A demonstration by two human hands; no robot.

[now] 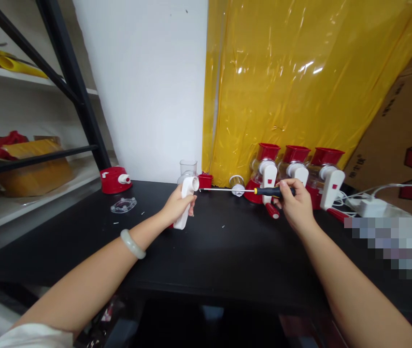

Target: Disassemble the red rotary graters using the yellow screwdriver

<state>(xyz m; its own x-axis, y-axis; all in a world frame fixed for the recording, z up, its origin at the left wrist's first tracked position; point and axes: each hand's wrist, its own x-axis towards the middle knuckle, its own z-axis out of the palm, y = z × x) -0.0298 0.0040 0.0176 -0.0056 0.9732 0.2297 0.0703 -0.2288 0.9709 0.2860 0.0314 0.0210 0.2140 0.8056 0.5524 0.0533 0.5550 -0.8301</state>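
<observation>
Right now a white crank arm point(185, 205) is up above the black table point(227, 261), near its middle, gripped in the left hand point(181, 205) with the fingers wrapped round it, its round open end turned to the right. A clear hopper point(188, 167) shows just behind it; whether the two are joined I cannot tell. The right hand point(294, 203) is closed round the dark handle of a screwdriver point(271, 192), its shaft lying level and its tip just beside that round end, though contact is too small to make out. Behind the shaft are a small red part point(206, 181) and, farther right, a grater drum point(237, 183) lying on its side. Beyond the screwdriver handle, three put-together graters with red hoppers point(297, 153) stand in a row, white cables point(390, 191) next to the last one. Over on the left sit a red base point(113, 181) and, nearer, a flat clear plastic piece point(123, 205). Yellow film point(292, 92) and a white panel point(144, 92) rise at the back
</observation>
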